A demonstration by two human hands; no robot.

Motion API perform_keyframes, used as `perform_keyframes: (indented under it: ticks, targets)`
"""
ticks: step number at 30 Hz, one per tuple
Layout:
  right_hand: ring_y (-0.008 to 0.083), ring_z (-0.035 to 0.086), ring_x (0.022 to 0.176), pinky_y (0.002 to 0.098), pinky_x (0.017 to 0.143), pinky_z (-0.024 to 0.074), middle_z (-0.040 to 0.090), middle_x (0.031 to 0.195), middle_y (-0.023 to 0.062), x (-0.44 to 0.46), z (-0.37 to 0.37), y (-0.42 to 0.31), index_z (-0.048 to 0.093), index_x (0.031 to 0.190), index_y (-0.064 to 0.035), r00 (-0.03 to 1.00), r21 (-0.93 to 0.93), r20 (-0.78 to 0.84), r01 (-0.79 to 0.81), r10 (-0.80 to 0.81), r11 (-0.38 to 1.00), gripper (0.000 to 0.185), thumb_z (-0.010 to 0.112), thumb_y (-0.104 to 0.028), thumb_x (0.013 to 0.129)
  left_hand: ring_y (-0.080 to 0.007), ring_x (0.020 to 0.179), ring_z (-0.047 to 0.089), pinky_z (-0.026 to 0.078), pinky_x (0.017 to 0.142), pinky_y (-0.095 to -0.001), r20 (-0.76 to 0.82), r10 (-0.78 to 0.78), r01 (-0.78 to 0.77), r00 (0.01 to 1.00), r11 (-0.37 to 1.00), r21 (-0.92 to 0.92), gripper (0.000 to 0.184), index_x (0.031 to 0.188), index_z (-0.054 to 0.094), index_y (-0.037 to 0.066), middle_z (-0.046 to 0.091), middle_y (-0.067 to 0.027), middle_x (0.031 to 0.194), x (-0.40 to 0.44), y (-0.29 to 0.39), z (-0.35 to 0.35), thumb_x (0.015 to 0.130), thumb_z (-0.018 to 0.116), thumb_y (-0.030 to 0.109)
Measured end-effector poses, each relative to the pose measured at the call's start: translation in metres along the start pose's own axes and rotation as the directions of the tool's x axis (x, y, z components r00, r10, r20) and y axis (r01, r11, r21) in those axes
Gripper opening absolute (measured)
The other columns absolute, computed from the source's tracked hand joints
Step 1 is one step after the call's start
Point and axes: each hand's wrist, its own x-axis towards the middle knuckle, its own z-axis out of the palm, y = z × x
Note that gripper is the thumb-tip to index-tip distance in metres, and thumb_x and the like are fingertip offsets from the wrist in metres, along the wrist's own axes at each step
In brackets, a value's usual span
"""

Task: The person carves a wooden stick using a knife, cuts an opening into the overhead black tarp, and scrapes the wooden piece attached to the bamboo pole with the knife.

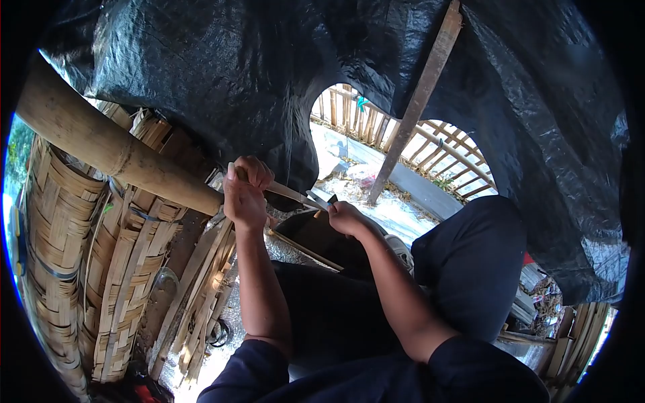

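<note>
1. Nearest my view lay two dark sleeves [250, 366]
2. The left hand [246, 195] was closed around one pale strip [289, 193], which slanted down rightward towards the right hand [347, 218]; left was nearer its upper end
3. The right hand was curled closed on one blade-like thing [317, 199], its exact kind unclear to me
4. I counted one thick bamboo pole [121, 151], leftward
</note>
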Motion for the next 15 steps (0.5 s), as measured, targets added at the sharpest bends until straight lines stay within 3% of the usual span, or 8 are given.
perform_keyframes:
  ticks: [4, 6, 9, 10, 11, 13, 15]
  targets:
    - [0.0219, 0.053, 0.040, 0.0391, 0.045, 0.0439, 0.056, 0.060, 0.0129, -0.003, -0.003, -0.004, 0.056, 0.091, 0.0018, 0.999, 0.010, -0.031, -0.023, 0.024, 1.000, 0.038, 0.038, -0.031, 0.098, -0.0148, 0.061, 0.038, 0.034, 0.060, -0.0300, -0.029, 0.067, -0.064, 0.997, 0.992, 0.106, 0.038, 0.069, 0.041, 0.005, 0.038, -0.0036, 0.067, 0.000, 0.002, -0.004, 0.094, 0.045, 0.033]
    - [0.0212, 0.052, 0.040, 0.0385, 0.044, 0.0431, 0.055, 0.060, 0.0119, -0.005, -0.007, -0.006, 0.056, 0.091, 0.0017, 1.000, 0.032, -0.015, -0.001, 0.002, 0.999, 0.038, 0.038, -0.031, 0.098, -0.0171, 0.067, 0.045, 0.039, 0.063, -0.0316, 0.055, 0.093, -0.100, 0.994, 0.985, 0.137, 0.035, 0.071, 0.044, 0.004, 0.041, -0.0049, 0.070, 0.000, 0.000, -0.010, 0.092, 0.052, 0.031]
    - [0.0191, 0.049, 0.039, 0.0364, 0.041, 0.0408, 0.052, 0.058, 0.0087, -0.010, -0.011, -0.012, 0.056, 0.092, 0.0016, 1.000, 0.085, -0.012, 0.027, -0.026, 0.996, 0.037, 0.038, -0.030, 0.099, -0.0180, 0.069, 0.044, 0.037, 0.064, -0.0335, 0.071, 0.122, -0.131, 0.990, 0.983, 0.131, 0.031, 0.072, 0.043, 0.007, 0.040, -0.0044, 0.073, 0.000, -0.005, -0.007, 0.088, 0.054, 0.031]
    - [0.0212, 0.053, 0.041, 0.0382, 0.045, 0.0439, 0.057, 0.061, 0.0125, -0.011, -0.012, -0.015, 0.058, 0.091, 0.0025, 0.999, 0.092, -0.029, 0.023, -0.020, 0.995, 0.039, 0.039, -0.030, 0.099, -0.0180, 0.069, 0.044, 0.037, 0.064, -0.0335, 0.068, 0.119, -0.128, 0.990, 0.983, 0.132, 0.031, 0.072, 0.043, 0.007, 0.040, -0.0044, 0.073, 0.001, -0.006, -0.006, 0.088, 0.054, 0.031]
    - [0.0233, 0.057, 0.043, 0.0401, 0.049, 0.0470, 0.062, 0.064, 0.0164, -0.010, -0.015, -0.018, 0.060, 0.091, 0.0035, 0.999, 0.098, -0.048, 0.021, -0.017, 0.995, 0.040, 0.039, -0.031, 0.098, -0.0183, 0.066, 0.045, 0.038, 0.062, -0.0326, 0.100, 0.115, -0.122, 0.988, 0.991, 0.063, 0.033, 0.071, 0.042, 0.006, 0.042, -0.0056, 0.073, 0.003, -0.007, -0.003, 0.089, 0.053, 0.032]
    - [0.0233, 0.057, 0.044, 0.0400, 0.048, 0.0470, 0.061, 0.064, 0.0157, -0.016, -0.022, -0.026, 0.059, 0.092, 0.0040, 1.000, 0.115, -0.007, 0.028, -0.027, 0.993, 0.041, 0.038, -0.031, 0.099, -0.0186, 0.062, 0.046, 0.040, 0.060, -0.0316, 0.128, 0.107, -0.108, 0.986, 0.994, -0.004, 0.036, 0.069, 0.042, 0.005, 0.044, -0.0068, 0.074, 0.001, -0.002, 0.008, 0.090, 0.051, 0.033]
    - [0.0235, 0.056, 0.043, 0.0395, 0.048, 0.0471, 0.059, 0.061, 0.0145, -0.017, -0.025, -0.029, 0.058, 0.094, 0.0042, 0.999, 0.106, -0.033, 0.024, -0.020, 0.994, 0.040, 0.037, -0.029, 0.099, -0.0160, 0.057, 0.042, 0.035, 0.055, -0.0280, 0.096, -0.069, 0.074, 0.993, 0.996, -0.052, 0.040, 0.064, 0.039, 0.007, 0.041, -0.0044, 0.067, 0.000, 0.003, 0.021, 0.091, 0.045, 0.036]
